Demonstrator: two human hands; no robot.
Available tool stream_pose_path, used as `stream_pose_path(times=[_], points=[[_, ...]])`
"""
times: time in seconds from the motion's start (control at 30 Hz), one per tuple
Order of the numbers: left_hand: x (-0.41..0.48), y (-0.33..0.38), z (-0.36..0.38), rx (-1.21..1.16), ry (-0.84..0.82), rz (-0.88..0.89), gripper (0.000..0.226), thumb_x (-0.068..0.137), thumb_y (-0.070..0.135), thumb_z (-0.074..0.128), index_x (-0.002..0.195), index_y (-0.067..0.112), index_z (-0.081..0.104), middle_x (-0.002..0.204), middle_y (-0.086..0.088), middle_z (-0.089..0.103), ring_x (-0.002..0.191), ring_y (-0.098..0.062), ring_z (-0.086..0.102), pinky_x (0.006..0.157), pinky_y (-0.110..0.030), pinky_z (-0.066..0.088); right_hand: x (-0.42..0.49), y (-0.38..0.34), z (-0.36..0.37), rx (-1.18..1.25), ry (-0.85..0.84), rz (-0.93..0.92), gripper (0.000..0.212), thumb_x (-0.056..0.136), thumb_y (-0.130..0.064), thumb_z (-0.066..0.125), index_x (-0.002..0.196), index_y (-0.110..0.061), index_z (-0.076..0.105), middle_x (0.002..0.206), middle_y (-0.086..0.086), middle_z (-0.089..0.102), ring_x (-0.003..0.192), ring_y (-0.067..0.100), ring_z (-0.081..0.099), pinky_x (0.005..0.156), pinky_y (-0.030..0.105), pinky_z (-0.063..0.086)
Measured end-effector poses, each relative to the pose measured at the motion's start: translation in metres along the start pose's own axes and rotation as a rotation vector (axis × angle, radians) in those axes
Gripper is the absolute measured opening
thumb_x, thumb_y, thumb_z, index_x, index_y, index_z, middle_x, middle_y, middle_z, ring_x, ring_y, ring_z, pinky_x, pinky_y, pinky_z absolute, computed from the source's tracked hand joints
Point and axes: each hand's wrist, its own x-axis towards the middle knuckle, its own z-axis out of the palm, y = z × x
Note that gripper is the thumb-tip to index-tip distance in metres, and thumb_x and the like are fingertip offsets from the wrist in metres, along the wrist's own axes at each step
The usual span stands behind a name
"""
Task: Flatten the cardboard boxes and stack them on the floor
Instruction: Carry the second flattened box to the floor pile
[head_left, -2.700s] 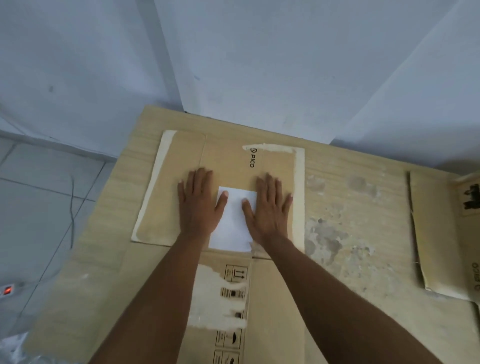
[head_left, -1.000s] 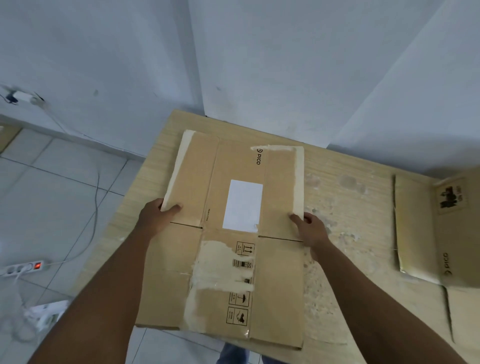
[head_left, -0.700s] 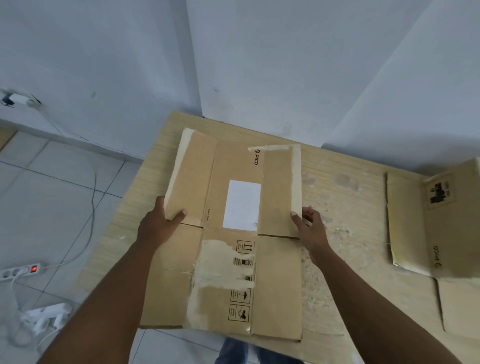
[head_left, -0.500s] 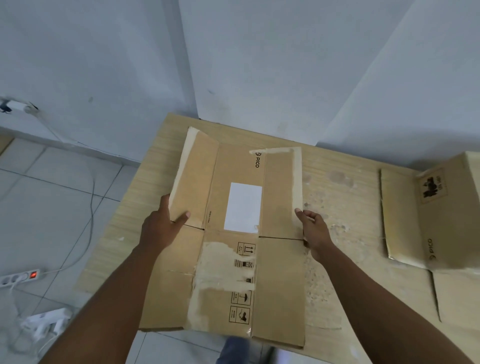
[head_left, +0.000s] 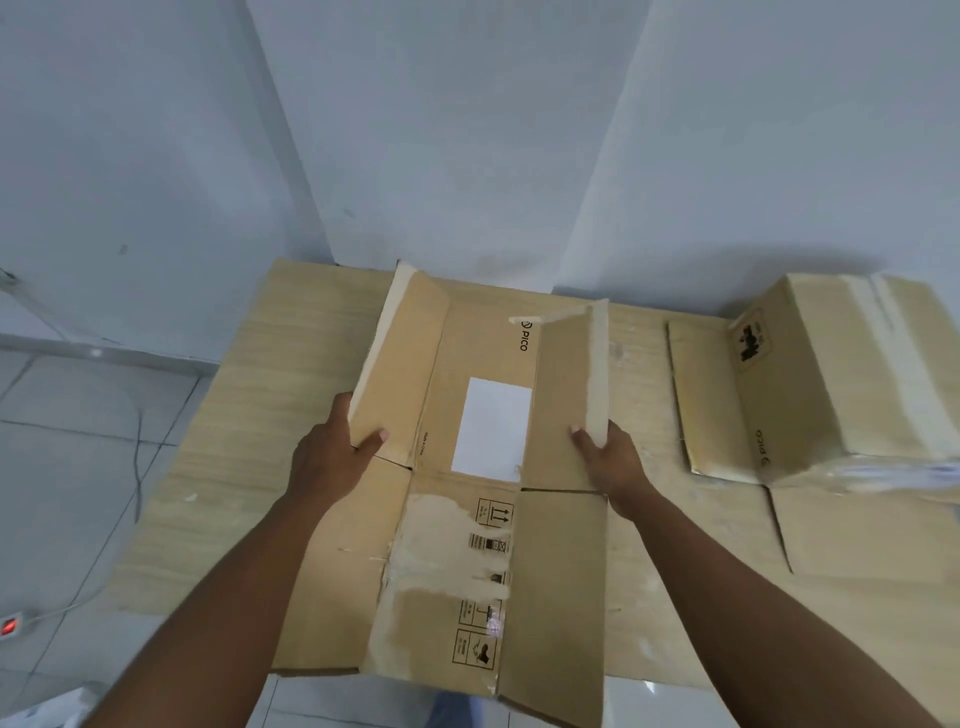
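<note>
Flattened brown cardboard box (head_left: 467, 545) is looking light but floppy, fingers of left hand (head_left: 332, 457) and right hand (head_left: 610, 462) pinching its raised side flaps.

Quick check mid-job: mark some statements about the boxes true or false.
1. The left hand and right hand each grip a side flap of the flattened box. True.
2. The white label sits on the right flap. False: it is on the middle panel.
3. The second box lies on the floor. False: it sits on the table, at the right.
4. A power strip lies on the floor at left. True.
</note>
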Motion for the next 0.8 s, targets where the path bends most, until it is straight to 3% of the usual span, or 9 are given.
stream_pose_path(times=[0.2,0.3,0.53,0.63,0.8], points=[[-0.019,0.091,-0.005,-0.086,0.056,0.136,0.063,0.088,0.052,0.066,0.135,0.020,0.039,0.107,-0.014,0.070,0.093,-0.039,0.066,0.076,-0.045,0.054,-0.032,-0.017,-0.102,0.028,0.126,-0.084,0.042,0.095,-0.037,0.064,0.129,-0.013,0.060,0.114,0.002,0.070,0.105,0.022,0.068,0.092,0.039,0.057],[-0.042,0.146,0.001,-0.108,0.069,0.203,0.062,0.089,0.050,0.066,0.136,0.018,0.039,0.108,-0.014,0.070,0.094,-0.039,0.065,0.076,-0.044,0.053,-0.062,-0.016,-0.152,0.038,0.244,-0.103,0.033,0.096,-0.033,0.064,0.118,-0.009,0.063,0.104,0.001,0.069,0.099,0.022,0.068,0.080,0.030,0.056],[-0.117,0.275,0.029,-0.217,0.036,0.364,0.056,0.088,0.050,0.068,0.129,0.020,0.043,0.114,-0.011,0.068,0.099,-0.038,0.064,0.081,-0.044,0.052,-0.158,0.014,-0.285,0.160,0.441,-0.075,0.027,0.094,-0.028,0.062,0.115,-0.013,0.067,0.106,0.003,0.071,0.096,0.023,0.067,0.086,0.039,0.056],[-0.148,0.334,0.047,-0.302,0.007,0.420,0.054,0.087,0.051,0.069,0.126,0.023,0.045,0.114,-0.008,0.068,0.100,-0.036,0.063,0.085,-0.045,0.052,-0.197,0.028,-0.351,0.199,0.483,-0.083,0.016,0.092,-0.022,0.058,0.106,-0.016,0.065,0.100,0.000,0.069,0.086,0.016,0.065,0.078,0.035,0.056],[-0.193,0.442,0.084,-0.372,-0.047,0.564,0.050,0.088,0.048,0.070,0.122,0.019,0.047,0.113,-0.007,0.067,0.100,-0.035,0.063,0.083,-0.043,0.051,-0.243,0.067,-0.455,0.202,0.535,-0.066,0.028,0.095,-0.018,0.052,0.121,-0.015,0.062,0.111,0.004,0.070,0.098,0.025,0.068,0.087,0.044,0.058]])
